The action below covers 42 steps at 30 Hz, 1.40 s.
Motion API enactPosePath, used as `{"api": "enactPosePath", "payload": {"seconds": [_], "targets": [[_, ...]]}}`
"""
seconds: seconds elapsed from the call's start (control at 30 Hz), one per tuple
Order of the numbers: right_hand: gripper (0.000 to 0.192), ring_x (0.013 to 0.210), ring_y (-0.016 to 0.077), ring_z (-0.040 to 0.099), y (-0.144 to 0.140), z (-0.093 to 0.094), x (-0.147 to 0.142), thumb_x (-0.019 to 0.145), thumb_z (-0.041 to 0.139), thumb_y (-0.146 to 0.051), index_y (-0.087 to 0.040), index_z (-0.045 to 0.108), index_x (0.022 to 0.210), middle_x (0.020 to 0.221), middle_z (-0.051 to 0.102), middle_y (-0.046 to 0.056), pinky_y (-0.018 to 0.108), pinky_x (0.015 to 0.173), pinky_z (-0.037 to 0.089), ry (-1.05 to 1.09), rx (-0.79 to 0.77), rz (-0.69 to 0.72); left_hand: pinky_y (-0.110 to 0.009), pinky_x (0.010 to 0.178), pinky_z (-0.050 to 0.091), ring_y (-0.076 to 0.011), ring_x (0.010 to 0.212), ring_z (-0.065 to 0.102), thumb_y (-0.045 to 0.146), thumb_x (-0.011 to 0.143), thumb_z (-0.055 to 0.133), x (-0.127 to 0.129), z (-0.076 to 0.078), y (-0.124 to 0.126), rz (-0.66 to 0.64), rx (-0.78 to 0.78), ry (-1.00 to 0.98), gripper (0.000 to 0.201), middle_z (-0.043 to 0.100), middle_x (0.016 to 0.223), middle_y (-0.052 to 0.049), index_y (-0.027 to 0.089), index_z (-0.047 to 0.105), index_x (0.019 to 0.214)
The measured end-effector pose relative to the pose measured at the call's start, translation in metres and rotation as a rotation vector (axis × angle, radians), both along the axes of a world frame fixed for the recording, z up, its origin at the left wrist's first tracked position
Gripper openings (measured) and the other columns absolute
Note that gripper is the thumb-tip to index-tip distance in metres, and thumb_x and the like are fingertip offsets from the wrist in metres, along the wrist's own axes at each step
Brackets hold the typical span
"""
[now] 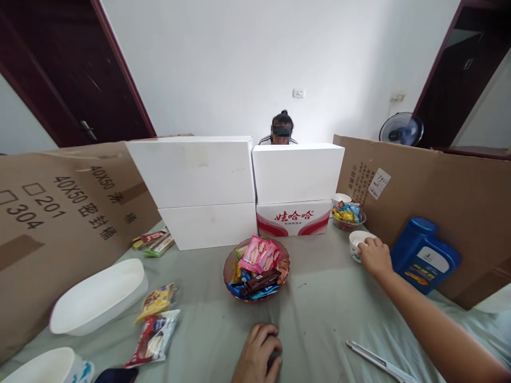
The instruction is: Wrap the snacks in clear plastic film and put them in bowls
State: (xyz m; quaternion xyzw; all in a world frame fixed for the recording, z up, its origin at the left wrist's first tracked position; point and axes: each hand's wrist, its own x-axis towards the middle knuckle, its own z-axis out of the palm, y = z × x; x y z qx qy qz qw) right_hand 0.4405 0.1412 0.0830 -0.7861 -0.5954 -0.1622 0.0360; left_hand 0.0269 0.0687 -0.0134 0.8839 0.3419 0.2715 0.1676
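Note:
At the right, my right hand (375,256) grips the rim of a small white bowl (355,246) with a blue pattern; the bowl stands on the cloth. My left hand (258,354) rests on the cloth at the front middle, fingers curved and thumb apart, with a dark patch, probably shadow, under the palm. Just beyond it sits a reddish glass bowl (228,274) full of wrapped snacks, pink packets (260,254) on top and a dark brown bar (261,282) in front. A blue plastic bottle (425,258) stands beside my right forearm.
White boxes (205,175) form a wall at the back; a person (282,127) sits behind them. Cardboard panels (403,181) flank both sides. At left lie an oval white dish (99,295) and snack packets (155,338). A box cutter (377,361) lies front right; another snack bowl (348,215) stands behind.

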Motion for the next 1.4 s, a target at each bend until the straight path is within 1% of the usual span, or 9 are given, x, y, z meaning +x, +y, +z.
{"api": "enactPosePath", "payload": {"seconds": [0.17, 0.37, 0.47, 0.6, 0.67, 0.77, 0.87, 1.07, 1.4], "targets": [[0.031, 0.102, 0.0313, 0.052, 0.032, -0.006, 0.030, 0.088, 0.046, -0.017, -0.013, 0.070, 0.107, 0.108, 0.059, 0.021, 0.038, 0.075, 0.040, 0.064, 0.026, -0.162, -0.039, 0.080, 0.052, -0.0249, 0.095, 0.056, 0.013, 0.075, 0.052, 0.001, 0.004, -0.002, -0.001, 0.005, -0.013, 0.014, 0.061, 0.100, -0.009, 0.020, 0.060, 0.085], [0.044, 0.122, 0.0405, 0.039, 0.036, -0.021, 0.002, 0.087, 0.047, -0.022, -0.005, 0.055, 0.126, 0.132, 0.046, 0.027, 0.051, 0.089, 0.038, 0.061, 0.159, -0.123, -0.039, 0.086, 0.048, -0.0244, 0.100, 0.054, 0.009, 0.071, 0.054, 0.006, 0.013, -0.012, 0.066, -0.083, -0.053, 0.021, 0.060, 0.105, -0.008, 0.020, 0.060, 0.087], [0.043, 0.129, 0.0380, 0.034, 0.035, -0.029, -0.034, 0.088, 0.048, -0.027, -0.008, 0.056, 0.126, 0.138, 0.044, 0.023, 0.051, 0.099, 0.034, 0.078, 0.234, 0.092, -0.039, 0.088, 0.046, -0.0236, 0.101, 0.053, 0.010, 0.070, 0.057, 0.008, 0.014, -0.015, 0.090, -0.109, -0.061, 0.020, 0.061, 0.105, -0.007, 0.020, 0.061, 0.087], [0.038, 0.119, 0.0250, 0.050, 0.027, -0.035, -0.109, 0.091, 0.048, -0.036, -0.019, 0.056, 0.125, 0.134, 0.052, 0.014, 0.040, 0.102, 0.040, 0.307, 0.126, 0.735, -0.038, 0.089, 0.044, -0.0225, 0.101, 0.052, 0.012, 0.069, 0.061, 0.008, 0.008, -0.015, 0.110, -0.094, -0.047, 0.021, 0.061, 0.105, -0.006, 0.020, 0.062, 0.088], [0.037, 0.117, 0.0224, 0.054, 0.019, -0.035, -0.149, 0.090, 0.051, -0.035, -0.024, 0.055, 0.125, 0.133, 0.054, 0.010, 0.038, 0.100, 0.044, 0.415, 0.039, 0.966, -0.037, 0.089, 0.044, -0.0219, 0.100, 0.052, 0.011, 0.069, 0.062, 0.008, 0.005, -0.015, 0.115, -0.070, -0.029, 0.021, 0.061, 0.104, -0.005, 0.020, 0.061, 0.088], [0.028, 0.115, 0.0216, 0.058, 0.009, -0.033, -0.191, 0.088, 0.053, -0.029, -0.024, 0.058, 0.115, 0.125, 0.059, 0.009, 0.035, 0.093, 0.049, 0.465, -0.041, 1.040, -0.036, 0.089, 0.043, -0.0218, 0.099, 0.051, 0.010, 0.068, 0.061, 0.009, 0.002, -0.015, 0.131, -0.041, -0.005, 0.021, 0.061, 0.103, -0.005, 0.020, 0.060, 0.088], [0.019, 0.113, 0.0233, 0.059, 0.005, -0.033, -0.206, 0.089, 0.052, -0.026, -0.022, 0.059, 0.106, 0.121, 0.061, 0.010, 0.035, 0.089, 0.051, 0.464, -0.051, 0.987, -0.036, 0.089, 0.043, -0.0222, 0.099, 0.051, 0.010, 0.069, 0.060, 0.010, 0.003, -0.016, 0.134, -0.024, 0.005, 0.021, 0.061, 0.103, -0.006, 0.019, 0.060, 0.088], [0.013, 0.109, 0.0234, 0.061, -0.017, -0.031, -0.180, 0.091, 0.048, -0.027, -0.023, 0.059, 0.097, 0.122, 0.060, 0.011, 0.035, 0.085, 0.052, 0.447, -0.070, 0.899, -0.036, 0.088, 0.044, -0.0224, 0.098, 0.052, 0.010, 0.071, 0.059, 0.010, 0.007, -0.015, 0.131, -0.005, 0.009, 0.019, 0.062, 0.102, -0.006, 0.019, 0.059, 0.087], [0.022, 0.089, 0.0198, 0.064, -0.111, -0.031, -0.068, 0.095, 0.039, -0.035, -0.025, 0.058, 0.093, 0.103, 0.064, 0.006, 0.033, 0.076, 0.052, 0.495, -0.016, 0.645, -0.041, 0.089, 0.048, -0.0238, 0.100, 0.054, 0.005, 0.074, 0.051, 0.010, 0.012, -0.016, 0.110, 0.017, -0.017, 0.020, 0.061, 0.103, -0.007, 0.020, 0.056, 0.086]]}}
